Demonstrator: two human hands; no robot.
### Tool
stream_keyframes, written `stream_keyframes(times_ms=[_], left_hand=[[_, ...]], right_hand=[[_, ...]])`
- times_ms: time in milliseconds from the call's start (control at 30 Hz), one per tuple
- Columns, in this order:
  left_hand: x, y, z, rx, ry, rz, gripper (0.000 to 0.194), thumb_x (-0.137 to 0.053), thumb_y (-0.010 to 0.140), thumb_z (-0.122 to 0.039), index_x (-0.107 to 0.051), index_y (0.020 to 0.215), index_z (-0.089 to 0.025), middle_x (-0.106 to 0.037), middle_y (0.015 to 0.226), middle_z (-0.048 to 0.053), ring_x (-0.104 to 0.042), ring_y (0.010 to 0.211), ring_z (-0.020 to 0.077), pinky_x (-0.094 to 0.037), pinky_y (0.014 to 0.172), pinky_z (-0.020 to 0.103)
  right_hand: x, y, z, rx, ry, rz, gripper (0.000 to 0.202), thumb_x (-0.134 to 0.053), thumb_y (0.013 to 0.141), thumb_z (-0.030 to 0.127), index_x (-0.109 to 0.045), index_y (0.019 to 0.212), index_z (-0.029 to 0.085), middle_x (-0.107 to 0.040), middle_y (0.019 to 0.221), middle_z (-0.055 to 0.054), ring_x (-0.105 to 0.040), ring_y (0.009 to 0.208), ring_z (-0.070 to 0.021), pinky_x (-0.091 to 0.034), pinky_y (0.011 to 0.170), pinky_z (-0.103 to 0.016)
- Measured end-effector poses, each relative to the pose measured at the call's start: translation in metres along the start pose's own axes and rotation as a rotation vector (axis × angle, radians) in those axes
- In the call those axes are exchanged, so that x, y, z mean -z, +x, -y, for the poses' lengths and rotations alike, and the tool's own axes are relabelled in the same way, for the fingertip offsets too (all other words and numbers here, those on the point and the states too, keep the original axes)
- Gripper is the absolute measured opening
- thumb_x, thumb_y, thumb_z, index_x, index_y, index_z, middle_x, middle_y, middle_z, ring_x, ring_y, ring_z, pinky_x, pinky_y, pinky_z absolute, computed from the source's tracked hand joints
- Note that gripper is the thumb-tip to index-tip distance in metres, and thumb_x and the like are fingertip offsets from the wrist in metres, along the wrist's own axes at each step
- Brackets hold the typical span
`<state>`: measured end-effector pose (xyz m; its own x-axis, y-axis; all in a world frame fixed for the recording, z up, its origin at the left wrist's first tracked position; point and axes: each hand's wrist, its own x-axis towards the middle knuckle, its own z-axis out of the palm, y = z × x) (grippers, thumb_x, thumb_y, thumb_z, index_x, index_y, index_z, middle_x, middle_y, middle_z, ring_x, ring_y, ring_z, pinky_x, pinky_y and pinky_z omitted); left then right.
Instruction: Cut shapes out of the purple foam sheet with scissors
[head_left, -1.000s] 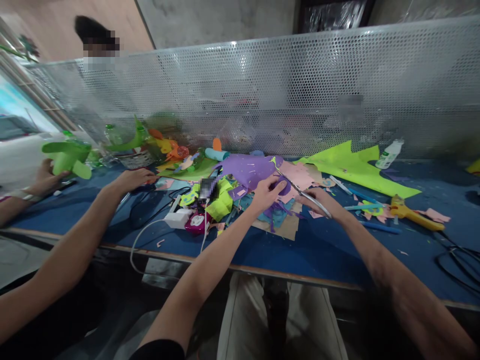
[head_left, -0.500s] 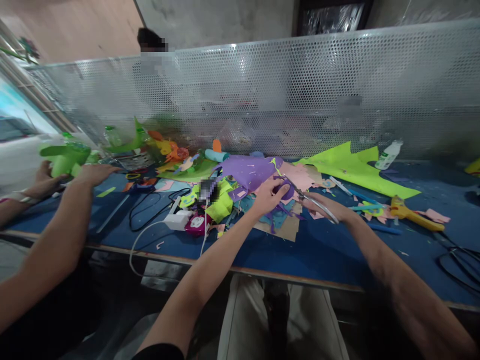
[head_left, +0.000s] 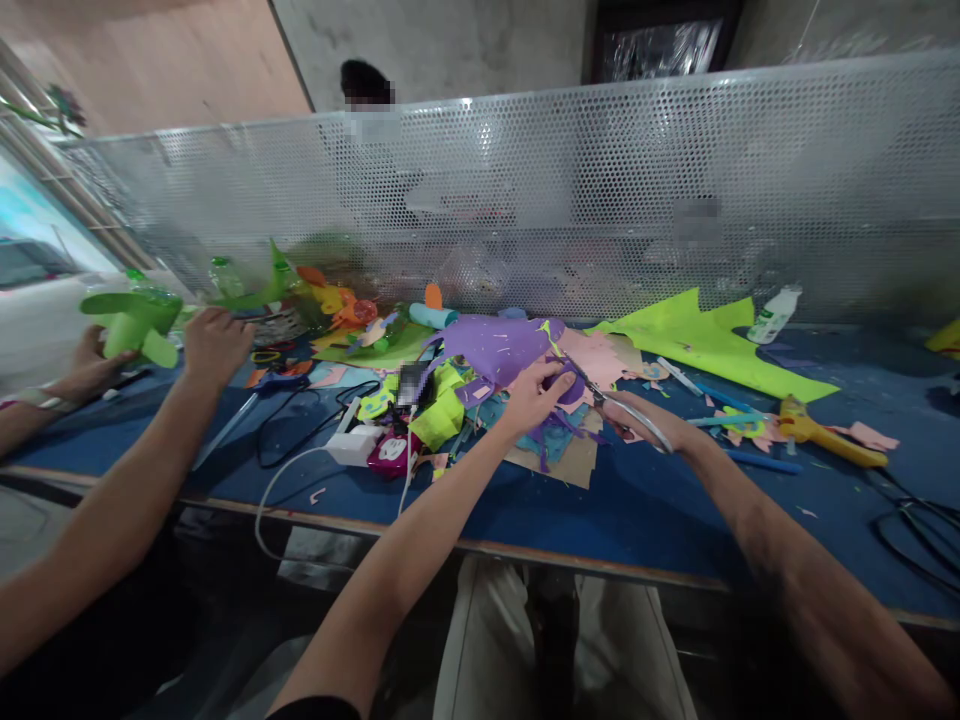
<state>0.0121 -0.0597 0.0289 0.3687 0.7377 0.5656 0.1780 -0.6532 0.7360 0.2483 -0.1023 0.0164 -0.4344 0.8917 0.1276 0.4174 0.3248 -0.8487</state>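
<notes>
Between the fingers and thumb of my left hand (head_left: 531,397) is a small purple foam piece (head_left: 568,388). My right hand (head_left: 637,418) is closed around the handles of metal scissors (head_left: 651,424), whose blades point up and left to the edge of that piece. Whether the blades are parted is too small to tell. Just behind, a large purple foam sheet (head_left: 491,345) lies over a pink sheet (head_left: 604,355). Under my hands are purple and blue scraps on a piece of brown cardboard (head_left: 574,468).
A lime-green sheet (head_left: 697,335), a white bottle (head_left: 775,314) and a yellow glue gun (head_left: 829,438) lie to the right. Left are a white plug adapter (head_left: 352,445), cables and a co-worker's hand (head_left: 217,345) near a green bottle craft (head_left: 131,325). A perforated metal screen (head_left: 525,190) stands behind.
My hands stay almost in place, with the scissors still at the purple piece. The co-worker's near hand has lifted and moved right, away from the green craft. The person behind the screen has shifted right.
</notes>
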Motion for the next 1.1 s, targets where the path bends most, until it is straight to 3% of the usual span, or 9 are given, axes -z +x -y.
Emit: stream_keyframes(times_ms=[67, 167, 433, 833, 1100], left_hand=[[0.000, 0.000, 0.002, 0.003, -0.020, 0.010, 0.052, -0.057, 0.094, -0.064, -0.062, 0.074, -0.017, -0.050, 0.069, 0.002, -0.043, 0.069, 0.0148, -0.036, 0.064, 0.028], [0.000, 0.001, 0.003, 0.009, -0.054, 0.011, 0.053, -0.056, 0.094, -0.065, -0.060, 0.072, -0.017, -0.047, 0.069, 0.001, -0.042, 0.069, 0.0148, -0.036, 0.064, 0.028], [-0.001, 0.002, 0.002, -0.028, -0.064, -0.004, 0.055, -0.055, 0.095, -0.064, -0.050, 0.064, -0.019, -0.040, 0.066, 0.000, -0.039, 0.069, 0.0155, -0.038, 0.068, 0.030], [0.000, 0.002, 0.002, 0.009, -0.077, -0.003, 0.053, -0.057, 0.094, -0.064, -0.054, 0.068, -0.018, -0.043, 0.067, 0.000, -0.039, 0.068, 0.0146, -0.034, 0.063, 0.029], [0.000, 0.000, -0.003, 0.038, -0.113, -0.075, 0.052, -0.060, 0.093, -0.062, -0.058, 0.069, -0.016, -0.052, 0.068, 0.001, -0.046, 0.069, 0.0136, -0.039, 0.064, 0.028]], right_hand=[[0.000, 0.001, 0.002, -0.003, -0.006, 0.054, 0.048, -0.046, 0.084, 0.071, -0.051, 0.074, 0.024, -0.047, 0.059, 0.004, -0.045, 0.049, -0.0127, -0.039, 0.045, -0.025], [-0.001, 0.002, 0.006, -0.005, -0.037, 0.033, 0.049, -0.045, 0.084, 0.072, -0.048, 0.072, 0.025, -0.046, 0.057, 0.004, -0.044, 0.047, -0.0131, -0.037, 0.044, -0.026], [-0.007, 0.002, 0.011, 0.066, 0.009, 0.105, 0.047, -0.036, 0.089, 0.070, -0.049, 0.081, 0.025, -0.045, 0.069, 0.003, -0.043, 0.058, -0.0144, -0.042, 0.056, -0.028], [-0.012, 0.005, 0.008, 0.047, -0.010, 0.003, 0.049, -0.042, 0.085, 0.072, -0.048, 0.076, 0.023, -0.045, 0.063, 0.004, -0.040, 0.053, -0.0122, -0.036, 0.049, -0.025], [-0.037, 0.014, 0.007, -0.013, 0.210, -0.071, 0.053, -0.044, 0.079, 0.078, -0.045, 0.072, 0.025, -0.040, 0.053, 0.006, -0.036, 0.044, -0.0111, -0.032, 0.041, -0.026]])
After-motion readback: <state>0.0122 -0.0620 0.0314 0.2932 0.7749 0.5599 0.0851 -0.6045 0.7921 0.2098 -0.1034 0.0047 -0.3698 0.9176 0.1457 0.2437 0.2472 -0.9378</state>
